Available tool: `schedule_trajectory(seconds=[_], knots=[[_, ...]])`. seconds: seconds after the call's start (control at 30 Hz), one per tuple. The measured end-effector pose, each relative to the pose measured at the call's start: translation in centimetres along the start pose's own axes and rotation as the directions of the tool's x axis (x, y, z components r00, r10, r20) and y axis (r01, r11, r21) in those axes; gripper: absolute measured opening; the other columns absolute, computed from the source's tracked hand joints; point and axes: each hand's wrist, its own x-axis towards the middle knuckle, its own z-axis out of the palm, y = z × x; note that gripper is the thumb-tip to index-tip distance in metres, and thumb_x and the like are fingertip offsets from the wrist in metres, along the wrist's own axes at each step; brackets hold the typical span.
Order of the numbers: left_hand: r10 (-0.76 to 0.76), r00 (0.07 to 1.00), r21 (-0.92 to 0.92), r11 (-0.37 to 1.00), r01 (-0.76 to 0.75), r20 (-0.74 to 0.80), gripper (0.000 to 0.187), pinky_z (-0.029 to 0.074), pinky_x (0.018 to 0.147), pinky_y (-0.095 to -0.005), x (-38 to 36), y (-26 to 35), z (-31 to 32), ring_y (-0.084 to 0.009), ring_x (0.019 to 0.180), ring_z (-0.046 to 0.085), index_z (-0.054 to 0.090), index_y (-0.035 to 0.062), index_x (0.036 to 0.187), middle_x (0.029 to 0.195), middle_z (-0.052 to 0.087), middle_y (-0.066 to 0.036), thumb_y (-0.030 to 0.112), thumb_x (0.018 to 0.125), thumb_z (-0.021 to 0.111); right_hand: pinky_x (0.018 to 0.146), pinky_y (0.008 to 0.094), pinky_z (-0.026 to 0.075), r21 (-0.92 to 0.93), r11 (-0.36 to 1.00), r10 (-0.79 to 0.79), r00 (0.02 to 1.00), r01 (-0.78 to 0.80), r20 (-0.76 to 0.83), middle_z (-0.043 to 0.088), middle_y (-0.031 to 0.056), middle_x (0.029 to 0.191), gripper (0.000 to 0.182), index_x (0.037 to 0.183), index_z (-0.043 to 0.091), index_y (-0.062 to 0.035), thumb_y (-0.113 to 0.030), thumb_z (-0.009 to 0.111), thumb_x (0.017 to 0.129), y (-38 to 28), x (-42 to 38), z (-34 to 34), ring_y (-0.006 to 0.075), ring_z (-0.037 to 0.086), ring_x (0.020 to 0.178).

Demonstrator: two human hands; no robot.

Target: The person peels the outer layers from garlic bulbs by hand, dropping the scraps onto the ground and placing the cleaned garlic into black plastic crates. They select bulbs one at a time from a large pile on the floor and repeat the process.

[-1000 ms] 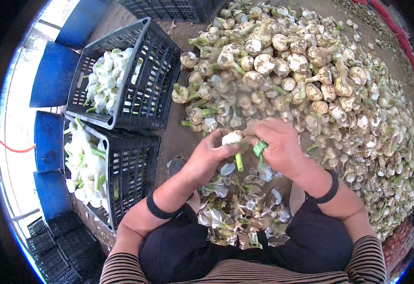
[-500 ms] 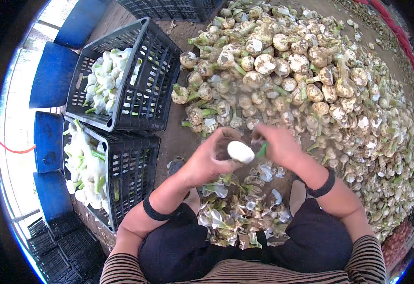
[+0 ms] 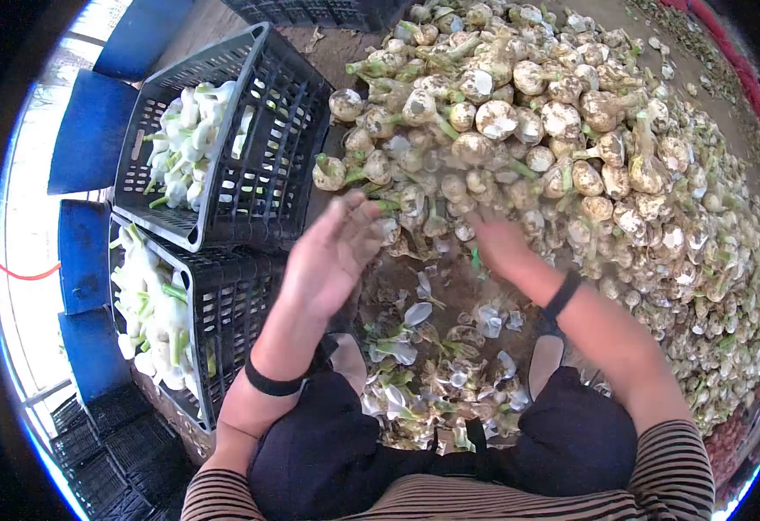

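Note:
My left hand (image 3: 335, 253) is raised at the near left edge of the garlic pile (image 3: 562, 122), fingers stretched out and somewhat blurred, with no bulb visible in it. My right hand (image 3: 503, 247) is closed at the pile's near edge, its fingertips close to the dirty bulbs. A small green piece of a tool (image 3: 475, 259) shows beside its fingers; the rest of that tool is hidden. White peeled garlic (image 3: 187, 143) lies in the upper black crate (image 3: 263, 165), and more with green stems (image 3: 156, 304) fills the lower crate (image 3: 241, 300).
Peelings (image 3: 436, 356) are scattered on the ground between my shoes. Blue containers (image 3: 93, 135) stand along the left side, with stacked black crates (image 3: 124, 451) at the lower left. Another black crate (image 3: 328, 10) is at the top edge. Red netting (image 3: 740, 74) runs along the right.
The white peeled bulb has left my left hand and is no longer distinguishable. That hand has moved up and left and opened. My right hand has shifted slightly, still by the green tool.

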Motion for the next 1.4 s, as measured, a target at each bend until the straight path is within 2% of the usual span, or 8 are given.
schedule_trajectory(seconds=[0.17,0.27,0.43,0.6,0.63,0.73,0.93,1.4], knots=[[-0.185,0.983,0.186,0.965,0.185,-0.016,0.034,0.044,0.085,-0.0339,1.6,-3.4,-2.5,-0.0222,0.097,0.054,0.043,0.0045,0.122,0.111,0.055,-0.01,0.021,0.093,0.045,0.072,0.0435,0.049,-0.063,0.995,-0.073,0.994,0.078,0.08,0.057,0.0219,0.097,0.042,0.112,0.046,-0.0031,-0.008,0.058,0.072,0.7,1.2,3.3,0.0368,0.056,0.095],[-0.225,0.971,0.325,0.915,0.24,-0.082,0.035,0.043,0.087,-0.0358,1.4,-4.6,-2.5,-0.0226,0.102,0.052,0.042,0.0044,0.124,0.113,0.054,-0.01,0.018,0.092,0.045,0.071,0.0454,0.048,0.322,0.862,0.251,0.882,-0.391,0.399,0.059,0.0241,0.094,0.051,0.118,0.04,-0.005,-0.014,0.062,0.073,-0.4,1.8,-0.5,0.0382,0.06,0.085],[-0.365,0.924,0.263,0.908,0.326,0.117,0.059,0.037,0.098,-0.0413,1.4,-7.3,-1.8,-0.0224,0.108,0.05,0.017,0.0034,0.138,0.124,0.046,-0.01,0.019,0.091,0.049,0.07,0.0418,0.047,0.75,0.66,0.154,0.985,-0.045,-0.076,0.058,0.0204,0.091,0.048,0.112,0.039,-0.0042,-0.023,0.066,0.077,-6.1,-2.0,-5.0,0.0352,0.06,0.082],[-0.068,0.978,0.432,0.901,-0.025,0.198,0.06,0.04,0.095,-0.0347,0.9,-7.0,0.1,-0.0193,0.11,0.048,0.025,0.0021,0.134,0.122,0.047,-0.01,0.007,0.084,0.056,0.073,0.0358,0.047,0.857,0.508,0.093,0.983,0.091,-0.159,0.056,0.0079,0.091,0.038,0.103,0.045,-0.0042,-0.022,0.068,0.079,-5.8,-2.9,-8.7,0.0207,0.058,0.092],[-0.003,0.982,0.521,0.848,-0.098,0.19,0.059,0.04,0.095,-0.0327,0.8,-7.2,0.3,-0.0179,0.111,0.047,0.028,0.0013,0.132,0.121,0.048,-0.01,0.002,0.081,0.058,0.068,0.0313,0.046,0.98,0.096,0.142,0.972,0.174,-0.186,0.054,0.001,0.089,0.027,0.1,0.05,-0.0056,-0.019,0.065,0.081,-5.7,-2.8,-7.9,0.0118,0.054,0.086],[0.133,0.96,0.624,0.736,-0.262,0.246,0.059,0.041,0.093,-0.0282,0.6,-8.0,1.0,-0.0151,0.11,0.048,0.037,0.0022,0.125,0.118,0.049,-0.009,-0.008,0.072,0.062,0.061,0.0272,0.042,0.865,-0.426,0.202,0.903,-0.267,0.378,0.054,-0.0002,0.091,0.024,0.102,0.052,-0.0081,-0.017,0.064,0.083,-6.6,-4.0,-10.7,0.0076,0.051,0.081],[0.247,0.916,0.731,0.552,-0.401,0.315,0.056,0.044,0.089,-0.0288,-0.8,-8.3,2.2,-0.0137,0.103,0.052,0.043,0.0037,0.119,0.111,0.054,-0.007,-0.009,0.069,0.066,0.061,0.0233,0.043,0.943,-0.228,0.218,0.931,-0.242,0.292,0.054,0.001,0.092,0.03,0.107,0.048,-0.006,-0.019,0.063,0.084,-8.0,-4.8,-11.0,0.0086,0.052,0.08],[0.149,0.918,0.561,0.752,-0.346,0.367,0.064,0.04,0.095,-0.032,-2.0,-6.3,2.8,-0.0157,0.111,0.048,0.034,0.0009,0.129,0.12,0.05,-0.008,0.003,0.075,0.068,0.067,0.0233,0.048,0.998,-0.058,0.107,0.994,-0.022,0.028,0.047,0.001,0.093,0.024,0.102,0.046,-0.0045,-0.006,0.061,0.083,-7.6,-4.8,-11.6,0.0073,0.05,0.083]])
